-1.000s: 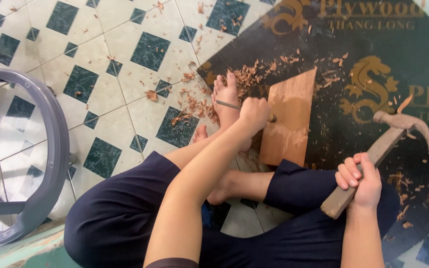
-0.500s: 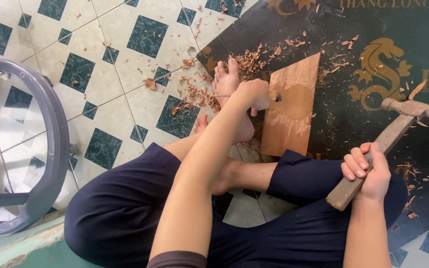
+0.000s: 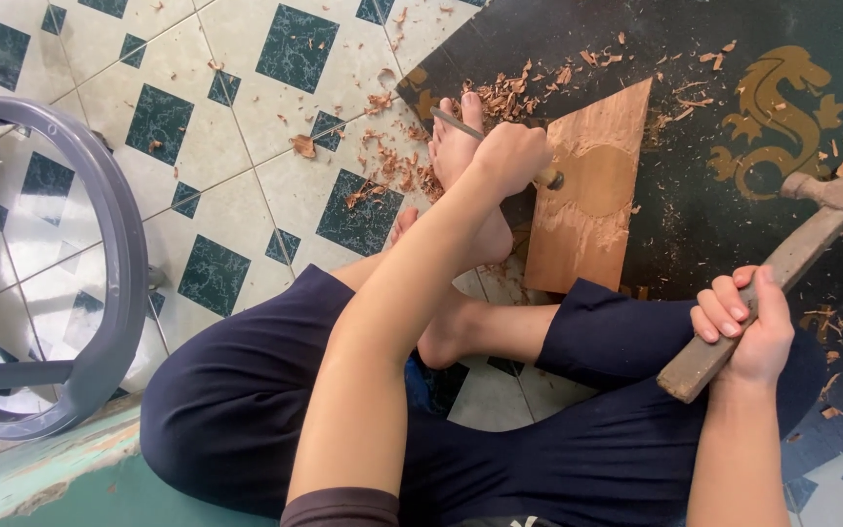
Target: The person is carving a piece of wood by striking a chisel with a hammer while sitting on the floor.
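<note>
Two bare arms reach out over crossed legs in dark navy trousers (image 3: pixel 275 390), the person seated on the floor. Nearest, the right hand (image 3: pixel 748 327) is wrapped tight, fingers curled together, round the lower end of a hammer (image 3: pixel 782 268). Its worn, squared wooden handle runs on a slant from lower left up to the upper right, where the dull metal head sits at the frame's edge, raised clear of the floor.

Further out, the left hand (image 3: pixel 509 156) is balled into a fist round a chisel (image 3: pixel 495 146). That tool's long axis lies nearly level, tilted slightly: a thin grey metal shank sticks out of the fist to the upper left, across the toes of a bare foot (image 3: pixel 461 185), and a rounded butt end shows on the right, touching the left edge of a wooden board (image 3: pixel 587 205).

That board is a flat reddish-brown slab, roughly four-sided with a slanted top, long axis pointing away from the person. Its face is pale and roughened where cut, with a smooth, darker oval left in the middle. It lies on a black mat (image 3: pixel 695 59) printed with a gold dragon. Curled wood shavings (image 3: pixel 392 171) are scattered over mat and the cream-and-green tiled floor (image 3: pixel 197 127). At far left stands a grey plastic ring frame (image 3: pixel 100 244).
</note>
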